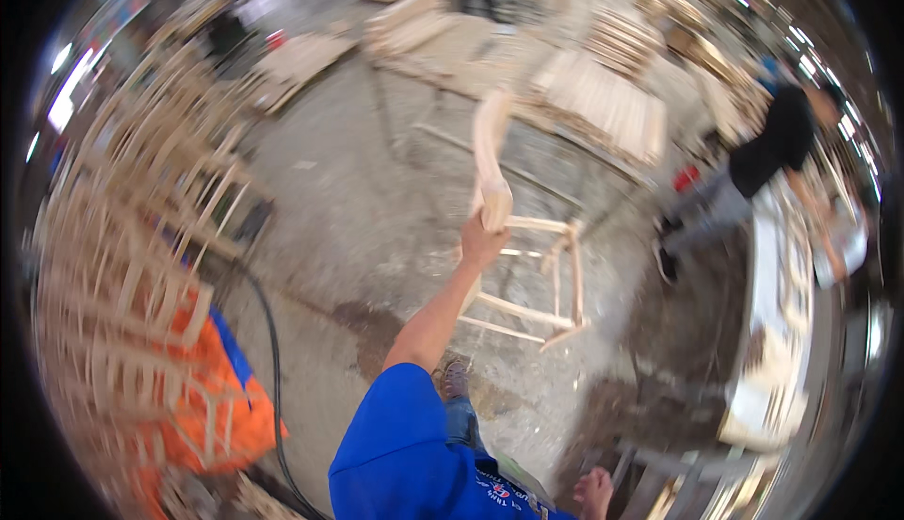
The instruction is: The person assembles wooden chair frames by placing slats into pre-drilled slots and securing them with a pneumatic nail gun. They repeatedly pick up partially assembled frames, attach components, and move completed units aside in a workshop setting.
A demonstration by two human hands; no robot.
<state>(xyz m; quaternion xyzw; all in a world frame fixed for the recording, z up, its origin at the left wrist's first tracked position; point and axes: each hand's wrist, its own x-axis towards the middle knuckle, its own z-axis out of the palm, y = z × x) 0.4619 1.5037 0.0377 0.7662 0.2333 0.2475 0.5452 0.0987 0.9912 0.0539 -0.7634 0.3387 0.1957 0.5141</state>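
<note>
My left hand (483, 242) is stretched out in front of me, its fingers wrapped round a bare wooden chair frame (571, 275). It grips the frame near a thick curved top piece (490, 148), which points away from me. Thin legs and crossbars hang off to the right of my forearm; there is no seat panel in them. At the lower right edge my right hand (593, 490) is low beside my body, fingers curled in, with nothing visible in it. The picture is somewhat smeared by motion.
Wooden chair frames (122, 237) are piled along the left, near an orange cloth (221, 416) and a black hose (271, 332). Low tables ahead carry stacked wooden slats (603, 105). A person in black (777, 138) bends beside a long white bench (767, 369) at right.
</note>
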